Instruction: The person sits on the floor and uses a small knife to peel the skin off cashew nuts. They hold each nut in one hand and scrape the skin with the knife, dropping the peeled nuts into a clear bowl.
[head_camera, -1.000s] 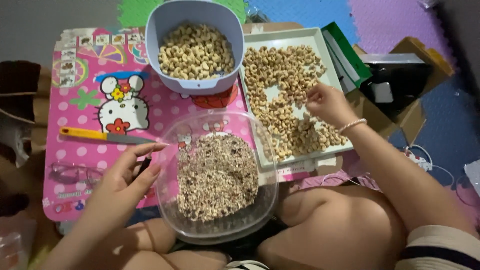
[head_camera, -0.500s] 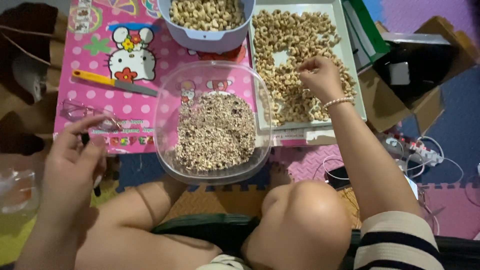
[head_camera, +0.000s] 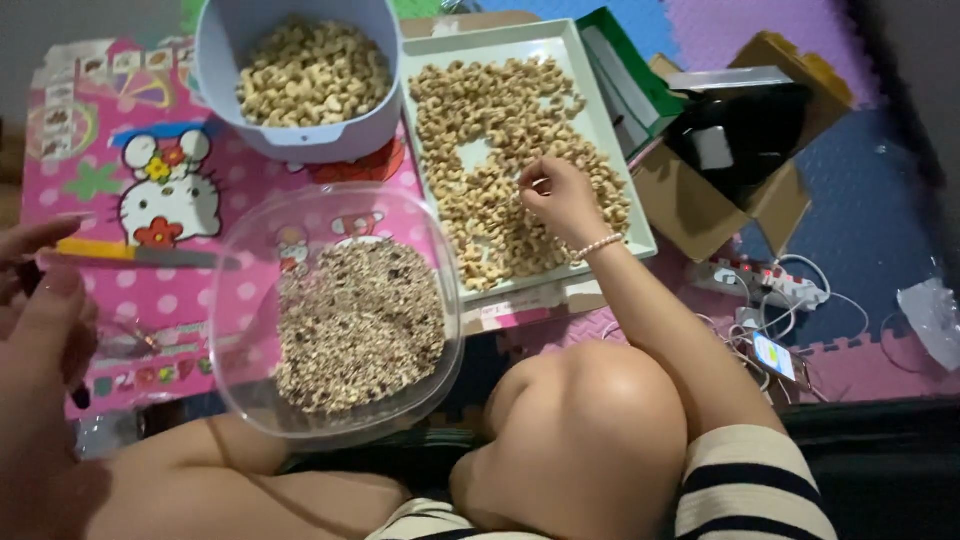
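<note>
Head view is showing a white tray (head_camera: 590, 110) lying spread with cashews (head_camera: 500, 215), a clear tub (head_camera: 250, 240) holding brown husks (head_camera: 360, 325), and a blue bowl (head_camera: 300, 140) holding peeled cashews. Right hand (head_camera: 562, 198) is pinching, fingers narrow, among the tray's cashews. Left hand (head_camera: 40, 320), loosely curled and empty, has drawn away from the tub since half a second ago.

Clear glossy plastic bowl (head_camera: 335, 310), matt pale tray (head_camera: 560, 45), seemingly plastic too.
</note>
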